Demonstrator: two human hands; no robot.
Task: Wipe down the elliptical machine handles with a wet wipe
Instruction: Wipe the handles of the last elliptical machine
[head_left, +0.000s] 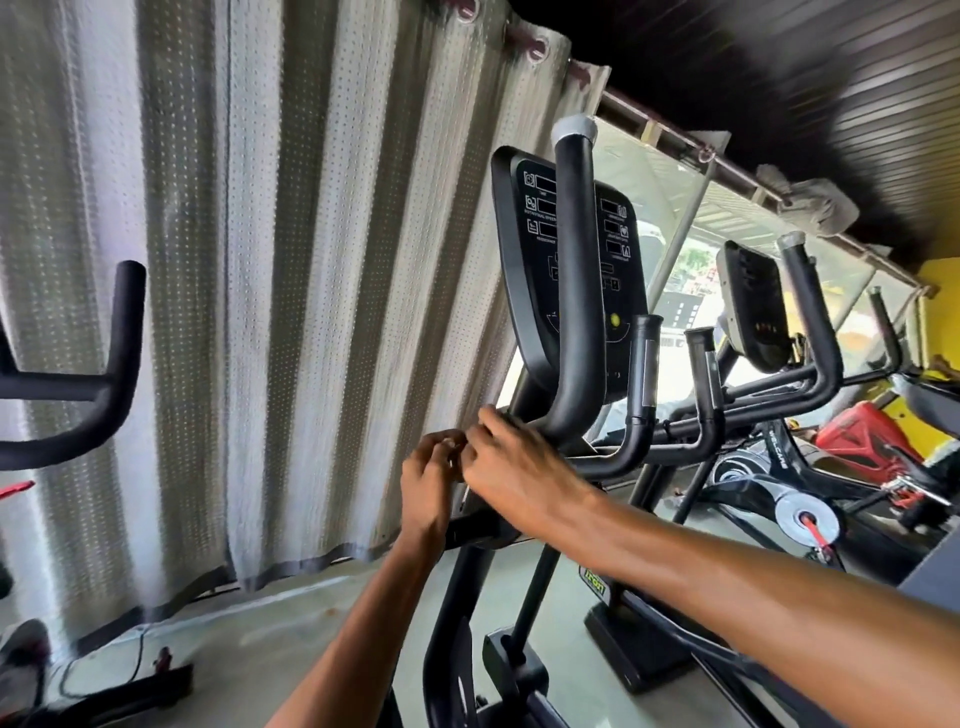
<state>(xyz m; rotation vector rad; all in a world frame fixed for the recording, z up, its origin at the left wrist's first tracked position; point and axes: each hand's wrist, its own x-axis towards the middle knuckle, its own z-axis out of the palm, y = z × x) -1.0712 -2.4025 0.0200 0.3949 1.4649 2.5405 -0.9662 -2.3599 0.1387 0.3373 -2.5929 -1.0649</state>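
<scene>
My left hand (427, 480) and my right hand (511, 462) meet close together, right at the low bend of the long black curved handle (574, 291) of the elliptical machine. My fingers are curled. A small pale bit shows between my hands, but I cannot tell what it is or which hand holds it. Behind the handle stands the black screen panel (524, 270), then the grey dotted curtain (260, 260).

A gym: an elliptical (451, 597) with console (540, 270) and black handle (574, 291) stands beside a second machine (753, 306). Beyond lies a bike flywheel (805, 517); a curtain (260, 286) hangs along the wall.
</scene>
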